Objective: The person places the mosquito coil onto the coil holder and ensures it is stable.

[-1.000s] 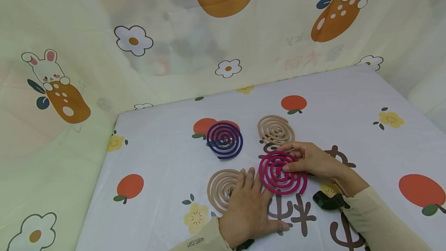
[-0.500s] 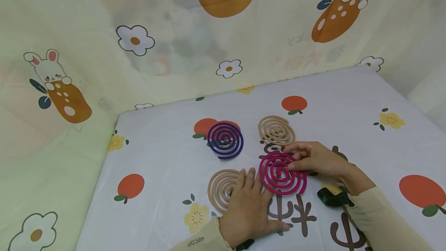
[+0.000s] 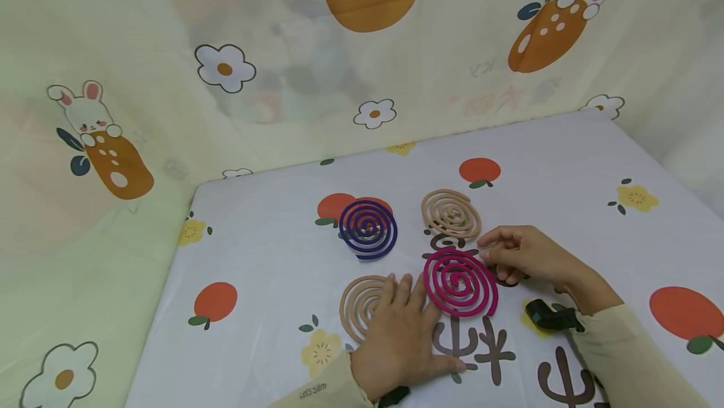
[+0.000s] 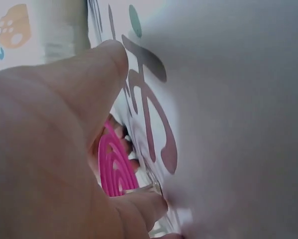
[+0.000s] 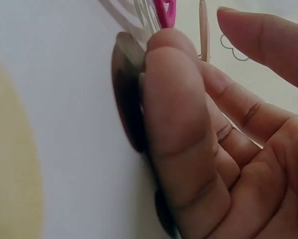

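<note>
In the head view a magenta spiral mosquito coil [image 3: 459, 282] sits raised over the tablecloth, a clear piece showing beneath it in the left wrist view. My left hand [image 3: 398, 339] lies spread with straight fingers, overlapping the right part of a tan coil [image 3: 357, 307]; its fingertips reach the magenta coil's left edge. My right hand [image 3: 526, 257] is just right of the magenta coil, fingertips close by its rim, fingers loosely bent. Thumb and fingers stand apart with nothing between them in the right wrist view. Another tan coil [image 3: 450, 213] is behind, a navy coil [image 3: 368, 229] back left.
A printed white tablecloth [image 3: 266, 257] with fruit, flowers and dark lettering covers the table. Behind it hangs a pale curtain [image 3: 283, 137] patterned with rabbits and flowers. A dark device [image 3: 545, 316] is strapped at the right wrist.
My right thumb and fingers have let go of the magenta coil, and that hand has drawn back to the right. My left hand has stayed in place.
</note>
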The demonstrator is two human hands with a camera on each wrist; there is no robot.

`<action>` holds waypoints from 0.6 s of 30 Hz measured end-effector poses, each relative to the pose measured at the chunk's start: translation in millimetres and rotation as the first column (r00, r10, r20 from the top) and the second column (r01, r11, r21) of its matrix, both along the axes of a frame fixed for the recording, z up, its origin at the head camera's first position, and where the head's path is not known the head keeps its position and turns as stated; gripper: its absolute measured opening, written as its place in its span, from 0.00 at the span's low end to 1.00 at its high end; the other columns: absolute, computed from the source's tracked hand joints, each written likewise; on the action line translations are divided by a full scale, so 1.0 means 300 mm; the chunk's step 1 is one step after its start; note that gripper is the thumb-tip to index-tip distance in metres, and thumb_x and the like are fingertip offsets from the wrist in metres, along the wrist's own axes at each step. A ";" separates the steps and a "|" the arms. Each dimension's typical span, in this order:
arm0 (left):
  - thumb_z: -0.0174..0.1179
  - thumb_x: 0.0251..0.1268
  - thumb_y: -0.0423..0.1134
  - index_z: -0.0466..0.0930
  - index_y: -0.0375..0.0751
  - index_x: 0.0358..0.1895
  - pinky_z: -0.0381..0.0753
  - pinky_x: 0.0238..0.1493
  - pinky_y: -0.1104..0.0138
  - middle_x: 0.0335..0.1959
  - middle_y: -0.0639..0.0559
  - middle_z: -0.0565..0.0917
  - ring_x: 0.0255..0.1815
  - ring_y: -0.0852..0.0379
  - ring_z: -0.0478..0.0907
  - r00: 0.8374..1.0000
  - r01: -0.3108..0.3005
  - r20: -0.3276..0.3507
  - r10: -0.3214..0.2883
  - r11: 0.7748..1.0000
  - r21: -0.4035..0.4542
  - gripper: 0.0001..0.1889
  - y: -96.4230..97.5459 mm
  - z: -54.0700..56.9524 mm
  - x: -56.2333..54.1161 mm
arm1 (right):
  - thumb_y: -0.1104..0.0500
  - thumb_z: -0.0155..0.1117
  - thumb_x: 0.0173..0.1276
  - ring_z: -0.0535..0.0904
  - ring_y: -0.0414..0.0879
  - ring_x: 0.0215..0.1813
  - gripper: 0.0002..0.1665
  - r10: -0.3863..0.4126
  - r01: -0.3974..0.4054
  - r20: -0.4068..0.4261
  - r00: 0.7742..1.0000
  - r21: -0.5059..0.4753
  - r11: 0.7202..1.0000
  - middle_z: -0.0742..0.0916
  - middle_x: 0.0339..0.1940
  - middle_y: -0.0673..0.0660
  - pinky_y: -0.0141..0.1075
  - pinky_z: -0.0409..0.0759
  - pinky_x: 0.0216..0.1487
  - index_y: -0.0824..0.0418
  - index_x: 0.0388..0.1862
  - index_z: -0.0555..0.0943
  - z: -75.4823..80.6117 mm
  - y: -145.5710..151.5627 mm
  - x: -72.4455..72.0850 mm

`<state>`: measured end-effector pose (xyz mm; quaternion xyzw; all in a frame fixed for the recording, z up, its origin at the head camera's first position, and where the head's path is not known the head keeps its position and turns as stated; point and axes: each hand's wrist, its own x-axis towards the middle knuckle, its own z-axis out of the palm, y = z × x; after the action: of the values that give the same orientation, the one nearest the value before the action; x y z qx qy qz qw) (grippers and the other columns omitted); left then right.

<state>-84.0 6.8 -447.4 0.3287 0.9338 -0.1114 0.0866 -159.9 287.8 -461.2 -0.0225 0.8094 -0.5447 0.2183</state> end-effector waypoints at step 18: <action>0.48 0.68 0.78 0.65 0.53 0.81 0.47 0.81 0.40 0.83 0.46 0.62 0.82 0.42 0.59 0.997 -0.050 0.065 0.038 0.979 0.197 0.45 -0.129 0.050 -0.116 | 0.52 0.62 0.79 0.84 0.51 0.36 0.26 0.005 -0.004 -0.007 1.000 0.108 0.994 0.87 0.43 0.60 0.42 0.88 0.36 0.67 0.66 0.76 -0.008 0.102 -0.049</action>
<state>-118.7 -32.0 -432.5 0.3183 0.9442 -0.0057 0.0842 -174.5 318.4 -463.5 -0.0144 0.8385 -0.4996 0.2172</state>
